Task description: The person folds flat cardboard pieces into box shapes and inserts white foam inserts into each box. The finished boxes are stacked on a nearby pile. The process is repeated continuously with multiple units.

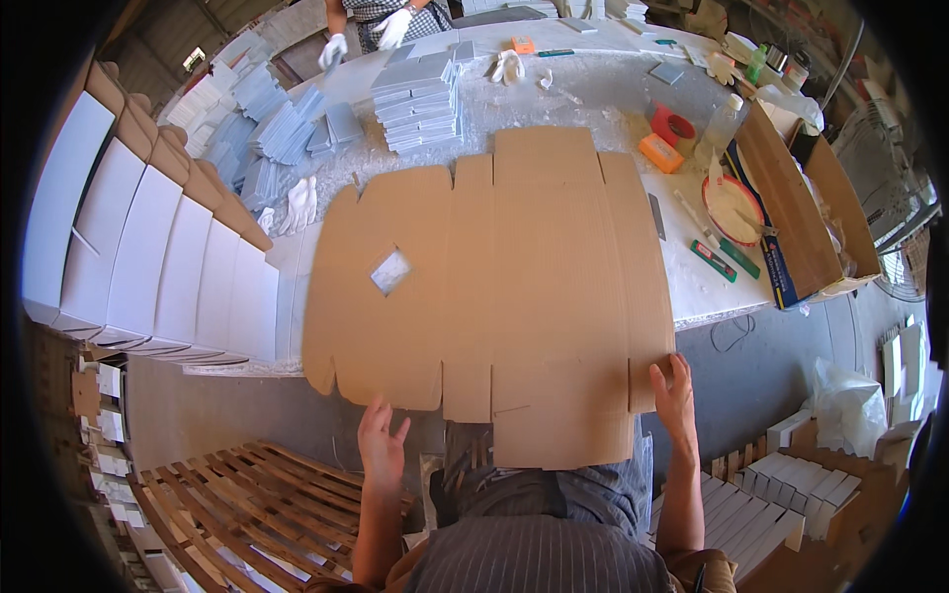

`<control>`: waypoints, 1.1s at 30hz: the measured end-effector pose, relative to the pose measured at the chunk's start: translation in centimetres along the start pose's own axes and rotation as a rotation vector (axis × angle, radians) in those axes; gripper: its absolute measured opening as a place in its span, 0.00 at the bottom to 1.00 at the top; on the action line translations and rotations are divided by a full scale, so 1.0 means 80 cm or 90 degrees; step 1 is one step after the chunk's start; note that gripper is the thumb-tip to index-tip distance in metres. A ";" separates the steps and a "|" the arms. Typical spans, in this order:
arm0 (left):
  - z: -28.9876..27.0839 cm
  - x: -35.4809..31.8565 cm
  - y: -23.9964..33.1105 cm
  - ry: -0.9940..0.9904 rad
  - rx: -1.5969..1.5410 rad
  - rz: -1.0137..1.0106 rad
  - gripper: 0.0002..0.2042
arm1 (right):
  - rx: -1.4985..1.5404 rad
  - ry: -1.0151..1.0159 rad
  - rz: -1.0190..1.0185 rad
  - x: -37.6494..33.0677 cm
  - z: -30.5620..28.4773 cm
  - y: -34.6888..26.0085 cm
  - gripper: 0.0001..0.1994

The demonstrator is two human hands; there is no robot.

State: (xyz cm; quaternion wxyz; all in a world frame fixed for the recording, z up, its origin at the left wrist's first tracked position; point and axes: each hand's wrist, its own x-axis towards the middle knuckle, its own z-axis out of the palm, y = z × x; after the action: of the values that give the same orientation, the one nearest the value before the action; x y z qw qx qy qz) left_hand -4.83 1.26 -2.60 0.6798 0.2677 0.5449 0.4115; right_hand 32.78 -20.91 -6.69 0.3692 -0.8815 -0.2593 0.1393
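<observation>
Cardboard blank (494,287) overhangs the table (692,287) (near edge unsupported); right hand (674,395) pinches it, left hand (381,440) open beneath — it could sag, slide off.

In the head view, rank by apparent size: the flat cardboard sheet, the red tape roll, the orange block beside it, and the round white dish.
1. flat cardboard sheet
2. round white dish
3. red tape roll and orange block: these look about alike, so no ranking between them.

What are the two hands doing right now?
Left hand: open, fingers spread, at the near edge of the flat cardboard sheet.
Right hand: gripping the sheet's near right edge.
</observation>
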 end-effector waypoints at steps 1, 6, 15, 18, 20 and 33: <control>0.002 -0.001 0.001 -0.005 -0.004 -0.001 0.25 | -0.010 0.013 -0.011 0.000 0.002 0.003 0.27; 0.013 0.000 -0.012 0.008 0.101 0.098 0.26 | 0.031 0.058 -0.006 -0.002 0.001 0.001 0.20; 0.089 -0.066 -0.030 -0.453 0.824 0.560 0.19 | 0.348 -0.096 0.112 0.008 0.007 -0.037 0.17; 0.059 -0.074 0.002 -0.662 0.616 -0.044 0.16 | 0.438 -0.186 0.213 0.009 -0.002 -0.028 0.20; 0.037 -0.071 0.014 -0.694 0.518 -0.226 0.18 | 0.510 -0.201 0.227 0.004 -0.005 -0.035 0.20; 0.050 -0.006 0.018 -0.275 -0.364 -0.067 0.29 | 0.579 -0.259 0.190 0.024 -0.042 -0.041 0.21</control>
State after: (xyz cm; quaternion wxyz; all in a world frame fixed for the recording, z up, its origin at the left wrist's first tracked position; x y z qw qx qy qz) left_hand -1.41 1.95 -0.10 0.8467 0.1189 0.2646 0.4461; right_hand 34.72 -19.83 -2.08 0.6334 -0.6142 -0.1105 0.4575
